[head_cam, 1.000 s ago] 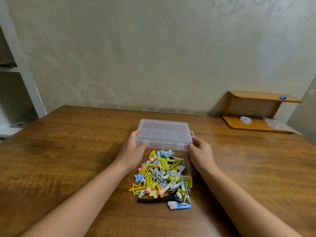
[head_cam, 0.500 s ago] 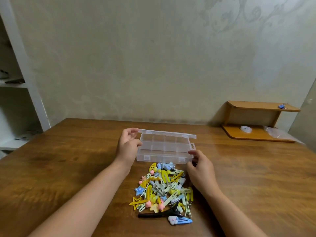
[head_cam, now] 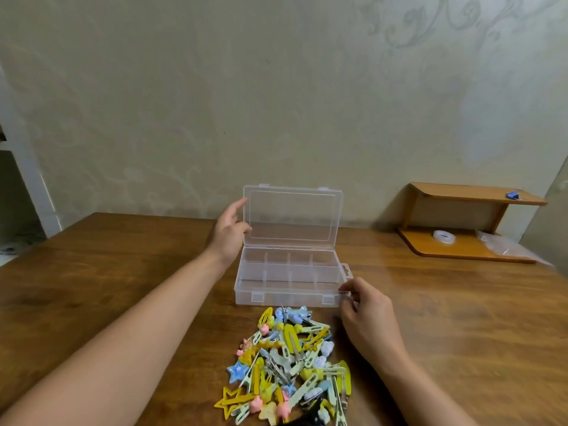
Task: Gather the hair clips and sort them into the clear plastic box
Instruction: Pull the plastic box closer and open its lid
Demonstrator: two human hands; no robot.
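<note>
Standing upright, lid [head_cam: 292,213] pinched by left hand [head_cam: 229,233]; right hand [head_cam: 365,315] grips box [head_cam: 289,281] corner, long axis left-right.

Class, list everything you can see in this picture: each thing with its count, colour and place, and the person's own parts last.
clear plastic box: one, transparent, table centre, empty compartments
lid: one, transparent, raised upright at the box's far edge
hair clips: one pile, too many to count, mostly yellow, blue, pink, pale green, table in front of the box
table: one, brown wood
small shelf: one, orange-brown wood, far right
tape roll: one, white, lower shelf
left hand: holds the lid's left edge
right hand: grips the box's near right corner
</note>
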